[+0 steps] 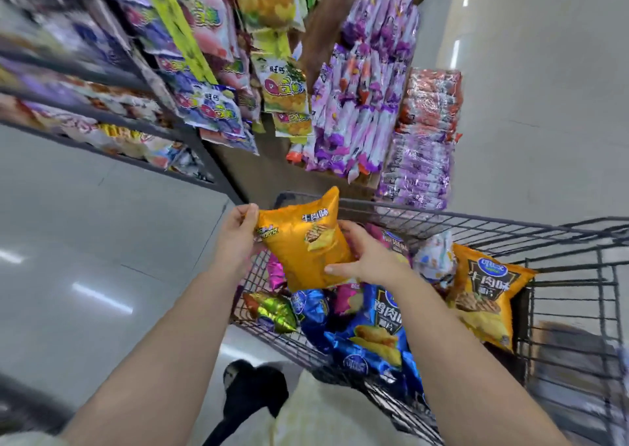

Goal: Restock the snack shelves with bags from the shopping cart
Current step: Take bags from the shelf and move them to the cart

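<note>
I hold an orange chip bag (306,241) above the left end of the wire shopping cart (510,227). My left hand (238,234) pinches its left edge, thumb on the front. My right hand (364,258) grips its lower right side, fingers curled round the bag. Inside the cart lie a blue chip bag (377,326), a second orange bag (486,295), a green-gold bag (272,313) and pink bags. The snack shelves (85,81) run along the left, blurred.
Hanging candy bags (279,88) and purple-white packets (360,105) fill the shelf end ahead of the cart. A stack of red and purple packs (425,132) stands to the right of them. Grey floor (85,241) lies on the left and far right. My shoe (252,387) is below.
</note>
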{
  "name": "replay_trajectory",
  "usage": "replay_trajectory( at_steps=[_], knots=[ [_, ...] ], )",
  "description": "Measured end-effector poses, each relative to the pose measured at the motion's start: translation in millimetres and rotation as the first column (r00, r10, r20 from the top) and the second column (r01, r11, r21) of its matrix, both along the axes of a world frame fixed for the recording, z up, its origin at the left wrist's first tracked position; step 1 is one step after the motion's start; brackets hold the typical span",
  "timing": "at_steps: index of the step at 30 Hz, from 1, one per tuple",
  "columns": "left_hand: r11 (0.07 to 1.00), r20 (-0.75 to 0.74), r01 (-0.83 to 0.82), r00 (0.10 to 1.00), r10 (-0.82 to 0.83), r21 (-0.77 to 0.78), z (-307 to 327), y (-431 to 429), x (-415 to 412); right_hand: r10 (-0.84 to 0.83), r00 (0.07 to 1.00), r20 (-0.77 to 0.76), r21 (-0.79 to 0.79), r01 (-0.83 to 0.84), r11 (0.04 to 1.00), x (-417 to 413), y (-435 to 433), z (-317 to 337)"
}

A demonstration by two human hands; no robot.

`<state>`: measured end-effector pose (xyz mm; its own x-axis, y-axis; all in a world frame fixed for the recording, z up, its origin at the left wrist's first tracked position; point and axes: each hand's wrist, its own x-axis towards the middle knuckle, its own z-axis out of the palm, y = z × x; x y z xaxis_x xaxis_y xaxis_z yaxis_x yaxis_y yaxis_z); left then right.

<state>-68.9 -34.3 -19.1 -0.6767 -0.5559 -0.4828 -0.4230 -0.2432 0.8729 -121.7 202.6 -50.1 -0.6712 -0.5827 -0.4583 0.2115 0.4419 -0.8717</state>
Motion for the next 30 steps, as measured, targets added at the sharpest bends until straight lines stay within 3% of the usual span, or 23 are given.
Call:
replay_trajectory(
  at_steps=[6, 13, 17, 20, 23, 26, 30],
  knots=[
    [0.995, 0.019, -0.039, 0.999, 0.038, 0.095, 20.8, -107.3, 54.0, 0.092, 0.985, 0.144, -0.064, -0.084, 0.994, 38.4, -117.1, 19.6],
    [0.964, -0.133, -0.087, 0.984, 0.123, 0.251, 31.4, -228.0, 135.8, -0.054, 0.968, 0.246, -0.151, 0.093, 0.984, 85.6, -260.6, 18.7],
    [0.988, -0.137, -0.150, 0.979, 0.151, 0.022, 21.8, -276.8, 179.4, -0.120, 0.968, 0.222, -0.151, 0.156, 0.976, 106.7, -355.3, 14.5],
    [0.994, -0.164, -0.088, 0.982, 0.099, 0.070, 19.4, -316.0, 201.9, -0.055, 0.982, 0.178, -0.186, 0.088, 0.979, 125.8, -430.4, 19.5],
    [0.984, -0.169, -0.155, 0.971, 0.169, 0.092, 24.1, -357.2, 220.7, 0.076, 0.989, 0.124, -0.189, -0.051, 0.981, 141.7, -491.9, 28.1],
    [0.958, -0.143, -0.264, 0.950, 0.278, 0.108, 30.4, -404.6, 232.7, 0.205, 0.953, 0.223, -0.230, -0.152, 0.961, 143.7, -545.6, 37.2],
    [0.890, -0.116, -0.291, 0.930, 0.350, 0.350, 40.4, -470.8, 241.1, 0.226, 0.955, 0.193, -0.279, -0.168, 0.945, 132.2, -604.5, 47.1]
  ],
)
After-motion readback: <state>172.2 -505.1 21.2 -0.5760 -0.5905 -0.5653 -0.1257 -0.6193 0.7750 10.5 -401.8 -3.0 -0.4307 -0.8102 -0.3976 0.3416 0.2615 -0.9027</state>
